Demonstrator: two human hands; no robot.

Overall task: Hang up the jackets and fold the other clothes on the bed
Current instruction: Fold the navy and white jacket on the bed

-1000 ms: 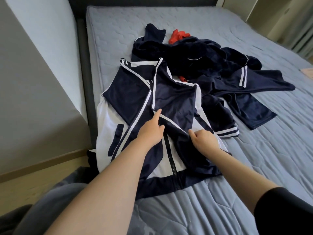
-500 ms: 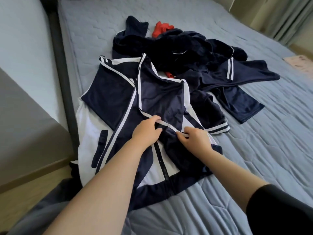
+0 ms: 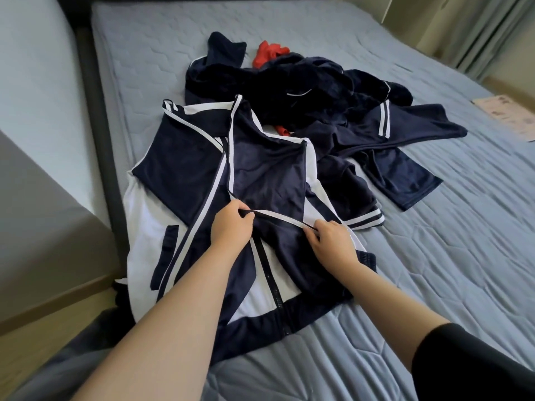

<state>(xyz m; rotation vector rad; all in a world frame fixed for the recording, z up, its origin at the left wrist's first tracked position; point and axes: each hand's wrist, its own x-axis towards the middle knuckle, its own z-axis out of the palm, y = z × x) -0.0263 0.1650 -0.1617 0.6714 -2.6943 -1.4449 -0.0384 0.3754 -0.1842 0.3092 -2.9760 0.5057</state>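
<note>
I see a pale curtain [image 3: 492, 33] hanging at far right, with a printed paper sheet [image 3: 509, 114] lying below it. At left, a wooden floor [image 3: 34, 342] meets a grey wall [image 3: 43, 212].

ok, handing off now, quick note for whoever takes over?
Hands: left hand and right hand both pinch one white-trimmed edge of the navy-and-white jacket, stretched between them.
Things: jacket lies spread on the near part of the bed; navy pile and red garment lie behind it.
Done: nothing hung or folded in view.
Left: hang the jackets, fold the rest.
</note>
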